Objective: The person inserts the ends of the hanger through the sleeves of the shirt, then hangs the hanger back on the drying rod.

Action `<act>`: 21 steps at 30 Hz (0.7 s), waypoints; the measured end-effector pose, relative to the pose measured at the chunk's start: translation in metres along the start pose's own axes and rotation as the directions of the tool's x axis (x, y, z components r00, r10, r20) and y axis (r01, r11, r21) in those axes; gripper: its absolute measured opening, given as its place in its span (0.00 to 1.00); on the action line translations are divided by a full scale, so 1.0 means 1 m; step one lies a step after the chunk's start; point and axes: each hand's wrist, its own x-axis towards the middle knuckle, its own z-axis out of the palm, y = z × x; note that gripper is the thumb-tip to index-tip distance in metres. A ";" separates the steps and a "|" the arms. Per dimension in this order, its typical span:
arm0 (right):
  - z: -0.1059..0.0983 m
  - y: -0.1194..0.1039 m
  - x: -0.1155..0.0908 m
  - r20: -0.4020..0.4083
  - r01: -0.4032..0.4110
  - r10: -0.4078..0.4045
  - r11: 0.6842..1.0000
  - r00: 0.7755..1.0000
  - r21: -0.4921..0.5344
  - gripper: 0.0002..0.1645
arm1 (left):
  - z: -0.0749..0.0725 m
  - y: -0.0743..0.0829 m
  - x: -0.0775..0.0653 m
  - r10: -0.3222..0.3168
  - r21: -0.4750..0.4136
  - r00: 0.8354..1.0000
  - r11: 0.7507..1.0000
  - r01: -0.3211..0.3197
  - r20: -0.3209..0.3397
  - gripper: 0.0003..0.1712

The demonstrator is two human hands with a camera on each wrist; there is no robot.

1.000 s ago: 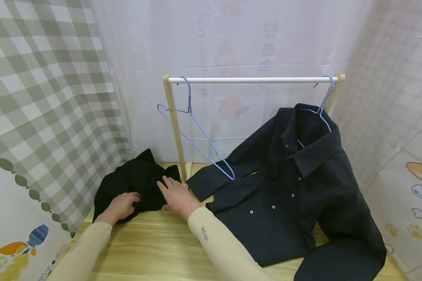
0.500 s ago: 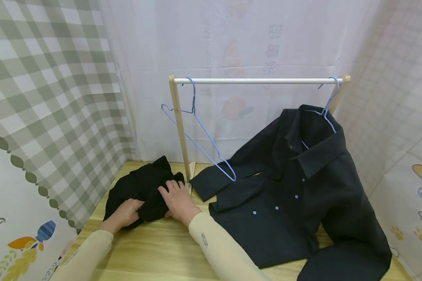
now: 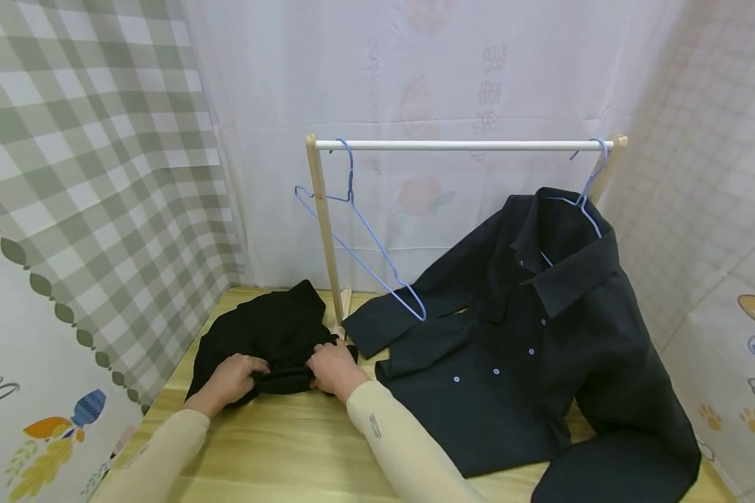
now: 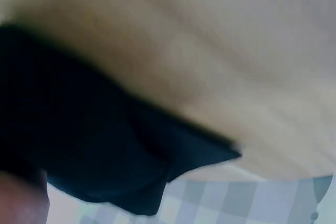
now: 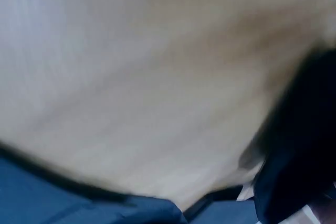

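Where the black cloth [image 3: 261, 328] bunches on the bench [image 3: 277, 447], the left hand [image 3: 233, 381] and the right hand [image 3: 335, 367] both grip its near edge, fingers curled into the fabric, the exact pinch hidden by dark folds. The heap lies just beyond the two hands and spans the gap between them. Holding that edge at two separate spots probably gives control over the limp fabric, though the layers are too dark to tell which part is held.

Beyond the right hand and higher up, a bare blue hanger [image 3: 351, 175] hooks over the white rod [image 3: 465, 145], presumably a handy spot off the bench. To the right of the right hand, a dark shirt [image 3: 509, 335] hangs from a second hanger [image 3: 582, 201] at the rod's farther end; its lower part rests on the bench, likely because the rod sits too low for its length. One sleeve [image 3: 371, 325] lies near the right hand; whether it touches the heap is hard to tell. Both wrist views are blurred.
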 end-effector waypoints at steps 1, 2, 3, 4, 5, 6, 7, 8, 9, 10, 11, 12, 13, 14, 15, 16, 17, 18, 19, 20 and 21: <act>0.001 -0.001 -0.002 -0.012 -0.007 0.007 1.000 1.000 0.001 0.19 | 0.001 0.002 -0.001 0.005 0.006 1.000 1.000 -0.005 -0.023 0.28; 0.001 -0.002 -0.004 -0.026 -0.013 0.013 1.000 1.000 -0.008 0.16 | 0.001 0.003 -0.002 0.000 0.005 0.999 1.000 0.000 -0.045 0.28; 0.001 -0.003 -0.005 -0.043 -0.018 0.017 1.000 0.999 -0.021 0.15 | 0.001 0.004 -0.003 -0.008 -0.001 0.998 1.000 0.008 -0.067 0.28; 0.000 -0.002 -0.008 -0.063 -0.022 0.021 1.000 0.998 -0.021 0.14 | 0.001 0.006 -0.004 -0.027 -0.019 0.996 0.999 0.026 -0.088 0.28; -0.002 -0.001 -0.010 -0.082 -0.025 0.024 1.000 0.996 -0.013 0.14 | -0.001 0.007 -0.005 -0.051 -0.048 0.993 0.998 0.046 -0.108 0.28; -0.005 0.000 -0.013 -0.108 -0.028 0.028 1.000 0.994 -0.001 0.14 | -0.003 0.009 -0.006 -0.075 -0.076 0.989 0.995 0.065 -0.130 0.27; -0.009 0.002 -0.016 -0.136 -0.028 0.031 0.999 0.990 0.027 0.14 | -0.006 0.011 -0.007 -0.104 -0.110 0.983 0.990 0.088 -0.150 0.25; -0.013 0.005 -0.019 -0.158 -0.027 0.037 0.997 0.987 0.069 0.14 | -0.009 0.013 -0.007 -0.136 -0.148 0.976 0.983 0.111 -0.172 0.23; -0.018 0.007 -0.023 -0.181 -0.023 0.044 0.993 0.983 0.115 0.13 | -0.013 0.016 -0.007 -0.166 -0.190 0.968 0.973 0.130 -0.190 0.21; -0.024 0.010 -0.027 -0.199 -0.017 0.050 0.986 0.979 0.166 0.12 | -0.017 0.020 -0.007 -0.196 -0.231 0.960 0.962 0.148 -0.198 0.19; -0.030 0.013 -0.032 -0.212 -0.012 0.057 0.978 0.976 0.207 0.10 | -0.021 0.025 -0.006 -0.218 -0.268 0.954 0.950 0.160 -0.205 0.17; -0.036 0.016 -0.037 -0.227 -0.011 0.068 0.970 0.972 0.243 0.08 | -0.025 0.029 -0.004 -0.233 -0.294 0.950 0.941 0.165 -0.210 0.16; -0.042 0.019 -0.044 -0.235 -0.014 0.082 0.961 0.968 0.275 0.06 | -0.028 0.035 -0.001 -0.247 -0.326 0.946 0.930 0.171 -0.209 0.15; -0.047 0.023 -0.050 -0.245 -0.022 0.097 0.955 0.965 0.294 0.05 | -0.031 0.041 0.003 -0.255 -0.351 0.944 0.921 0.171 -0.210 0.14; -0.051 0.026 -0.057 -0.258 -0.030 0.113 0.952 0.959 0.305 0.04 | -0.033 0.049 0.007 -0.261 -0.370 0.943 0.913 0.172 -0.206 0.14; -0.053 0.030 -0.065 -0.275 -0.040 0.131 0.949 0.952 0.312 0.03 | -0.035 0.056 0.011 -0.263 -0.386 0.944 0.906 0.171 -0.200 0.14; -0.056 0.034 -0.073 -0.291 -0.053 0.150 0.947 0.945 0.317 0.02 | -0.035 0.064 0.016 -0.258 -0.396 0.946 0.903 0.164 -0.198 0.14; -0.058 0.038 -0.082 -0.308 -0.068 0.172 0.945 0.936 0.320 0.03 | -0.036 0.073 0.020 -0.252 -0.405 0.948 0.901 0.157 -0.194 0.13; -0.060 0.042 -0.091 -0.327 -0.083 0.193 0.943 0.925 0.321 0.03 | -0.036 0.081 0.025 -0.247 -0.417 0.950 0.897 0.150 -0.189 0.13; -0.062 0.045 -0.100 -0.350 -0.095 0.212 0.942 0.913 0.322 0.03 | -0.036 0.091 0.029 -0.241 -0.428 0.953 0.892 0.143 -0.184 0.13; -0.065 0.049 -0.109 -0.371 -0.105 0.229 0.940 0.900 0.325 0.04 | -0.036 0.100 0.033 -0.234 -0.442 0.957 0.886 0.137 -0.173 0.13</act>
